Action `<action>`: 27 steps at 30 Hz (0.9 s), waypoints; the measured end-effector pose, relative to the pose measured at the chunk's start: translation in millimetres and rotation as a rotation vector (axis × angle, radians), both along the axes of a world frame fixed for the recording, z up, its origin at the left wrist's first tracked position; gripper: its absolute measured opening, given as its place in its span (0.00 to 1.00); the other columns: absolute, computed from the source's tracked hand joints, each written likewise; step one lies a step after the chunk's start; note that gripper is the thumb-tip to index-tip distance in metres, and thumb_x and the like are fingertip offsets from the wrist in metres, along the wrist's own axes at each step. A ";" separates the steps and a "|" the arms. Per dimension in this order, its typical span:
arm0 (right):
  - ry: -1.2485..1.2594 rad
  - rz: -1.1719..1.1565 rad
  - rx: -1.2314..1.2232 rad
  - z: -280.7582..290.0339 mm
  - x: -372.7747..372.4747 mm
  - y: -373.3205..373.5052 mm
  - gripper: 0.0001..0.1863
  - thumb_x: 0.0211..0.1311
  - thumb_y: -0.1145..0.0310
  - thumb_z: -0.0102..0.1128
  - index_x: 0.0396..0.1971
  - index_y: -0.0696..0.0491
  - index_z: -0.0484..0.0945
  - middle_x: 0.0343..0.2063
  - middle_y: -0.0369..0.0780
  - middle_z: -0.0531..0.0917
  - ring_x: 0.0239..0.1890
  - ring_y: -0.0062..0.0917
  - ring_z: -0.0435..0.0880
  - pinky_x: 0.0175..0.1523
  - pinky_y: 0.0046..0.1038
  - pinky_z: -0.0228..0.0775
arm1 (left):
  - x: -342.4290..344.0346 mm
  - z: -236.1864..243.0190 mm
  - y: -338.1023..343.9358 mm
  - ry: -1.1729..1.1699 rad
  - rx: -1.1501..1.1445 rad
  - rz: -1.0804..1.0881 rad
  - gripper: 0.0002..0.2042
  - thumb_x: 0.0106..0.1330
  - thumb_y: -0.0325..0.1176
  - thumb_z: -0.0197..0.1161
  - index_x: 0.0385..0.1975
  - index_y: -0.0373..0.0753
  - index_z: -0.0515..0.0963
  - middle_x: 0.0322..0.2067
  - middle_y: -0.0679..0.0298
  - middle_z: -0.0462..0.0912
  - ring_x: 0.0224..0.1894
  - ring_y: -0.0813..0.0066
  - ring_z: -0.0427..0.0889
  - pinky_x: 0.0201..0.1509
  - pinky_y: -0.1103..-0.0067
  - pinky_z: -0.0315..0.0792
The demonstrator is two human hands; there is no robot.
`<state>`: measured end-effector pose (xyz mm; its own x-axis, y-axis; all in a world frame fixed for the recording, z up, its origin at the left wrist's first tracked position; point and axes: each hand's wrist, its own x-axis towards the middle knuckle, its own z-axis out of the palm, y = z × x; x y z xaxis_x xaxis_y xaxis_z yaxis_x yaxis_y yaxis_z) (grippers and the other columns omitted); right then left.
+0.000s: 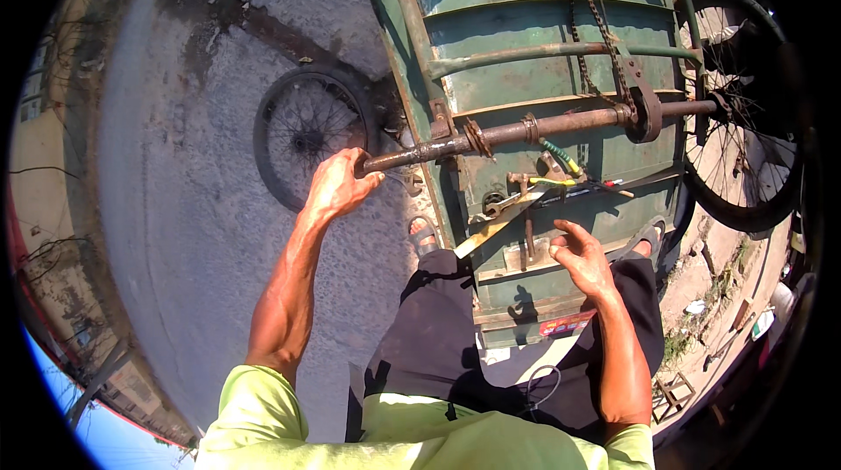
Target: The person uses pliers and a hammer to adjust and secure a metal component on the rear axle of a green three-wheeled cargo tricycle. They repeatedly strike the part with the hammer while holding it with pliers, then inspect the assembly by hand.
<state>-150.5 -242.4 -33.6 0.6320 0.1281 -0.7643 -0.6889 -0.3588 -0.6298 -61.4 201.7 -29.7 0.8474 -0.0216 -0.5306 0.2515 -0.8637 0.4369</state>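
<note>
Rusty rough metal axle [526,130], worn matt green-painted metal cart body [526,23].

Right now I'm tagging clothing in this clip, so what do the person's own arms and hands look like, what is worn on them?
Both arms are bare from the upper arm down, lean with visible sinew. Short lime-green sleeves cover only the shoulders. The left hand and right hand wear no gloves, and no watch, ring or wristband shows on either.

Outdoor roadside repair spot; upturned green cart [526,23], loose wheel [302,133] on pavement [175,207].
</note>
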 end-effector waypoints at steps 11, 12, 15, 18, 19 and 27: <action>0.033 -0.455 0.251 -31.5 42.3 35.9 0.32 0.71 0.55 0.61 0.72 0.48 0.70 0.55 0.36 0.85 0.46 0.14 0.83 0.42 0.17 0.67 | 0.5 -8.9 9.5 -0.047 -0.109 0.006 0.21 0.57 0.44 0.70 0.40 0.30 0.82 0.35 0.45 0.85 0.42 0.47 0.86 0.48 0.61 0.76; 0.044 -0.534 0.326 -34.2 52.2 35.7 0.32 0.72 0.54 0.60 0.73 0.46 0.68 0.56 0.35 0.85 0.47 0.15 0.84 0.43 0.18 0.68 | 0.7 -7.3 11.0 -0.029 -0.105 0.004 0.21 0.57 0.44 0.70 0.40 0.29 0.82 0.36 0.44 0.85 0.42 0.47 0.86 0.48 0.61 0.76; 0.038 -0.740 0.629 -55.0 83.2 34.2 0.16 0.72 0.53 0.60 0.53 0.43 0.80 0.42 0.31 0.86 0.46 0.20 0.85 0.49 0.32 0.77 | 10.5 -0.7 7.9 0.058 -0.074 -0.061 0.24 0.61 0.45 0.72 0.47 0.30 0.82 0.40 0.44 0.87 0.46 0.50 0.87 0.53 0.64 0.78; 0.037 -0.843 0.883 -83.9 111.0 39.3 0.09 0.71 0.54 0.62 0.39 0.43 0.81 0.32 0.29 0.84 0.45 0.24 0.84 0.50 0.37 0.79 | 10.8 -5.0 12.3 0.054 -0.095 -0.079 0.24 0.62 0.45 0.71 0.47 0.29 0.82 0.40 0.44 0.87 0.46 0.50 0.87 0.53 0.64 0.78; 0.081 -0.845 0.869 -73.4 116.2 48.6 0.10 0.70 0.54 0.62 0.42 0.44 0.82 0.33 0.30 0.85 0.46 0.25 0.84 0.52 0.38 0.78 | 10.6 -4.2 13.6 0.082 -0.083 -0.067 0.25 0.61 0.47 0.72 0.48 0.29 0.82 0.41 0.43 0.87 0.47 0.50 0.87 0.53 0.64 0.78; 0.151 -0.743 0.987 -100.0 125.2 33.8 0.16 0.70 0.57 0.61 0.51 0.48 0.80 0.46 0.37 0.88 0.54 0.27 0.83 0.61 0.40 0.69 | 41.2 9.0 -4.5 0.076 0.012 -0.139 0.34 0.56 0.50 0.76 0.56 0.29 0.80 0.51 0.43 0.85 0.54 0.49 0.85 0.59 0.63 0.77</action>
<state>-25.3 -208.6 -133.6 0.7114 0.3381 -0.6161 -0.6113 0.7303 -0.3050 -20.2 197.1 -20.7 0.7938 -0.1290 -0.5943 0.1613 -0.8976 0.4102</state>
